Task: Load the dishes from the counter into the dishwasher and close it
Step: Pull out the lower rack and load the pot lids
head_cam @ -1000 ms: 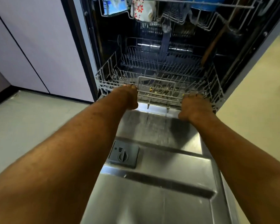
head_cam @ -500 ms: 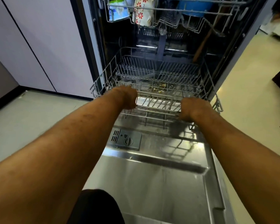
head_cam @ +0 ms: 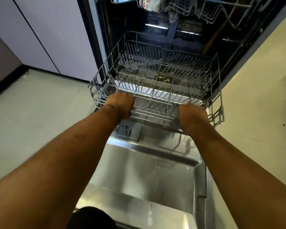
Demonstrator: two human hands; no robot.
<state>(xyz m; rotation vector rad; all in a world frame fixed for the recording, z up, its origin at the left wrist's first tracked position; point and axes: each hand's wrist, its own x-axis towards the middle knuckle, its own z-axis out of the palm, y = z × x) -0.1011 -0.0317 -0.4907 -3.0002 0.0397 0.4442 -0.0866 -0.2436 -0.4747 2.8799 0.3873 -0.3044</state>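
Centre of frame: our left hand (head_cam: 120, 104) and right hand (head_cam: 192, 115) each curled its fingers round the front rail of the lower rack (head_cam: 162, 70), which sat partly out over the open door (head_cam: 139, 176). At the top edge, a flowered cup (head_cam: 149, 4) sat in the upper rack (head_cam: 221, 12).

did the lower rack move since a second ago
Yes. The lower rack has slid out toward the person: its front edge, earlier well short of the detergent dispenser, now reaches it.

Pale lilac cabinet panels (head_cam: 45, 30) with a dark plinth (head_cam: 5, 88) stand over a grey floor (head_cam: 31, 116), which turns cream (head_cam: 257, 113) at right.
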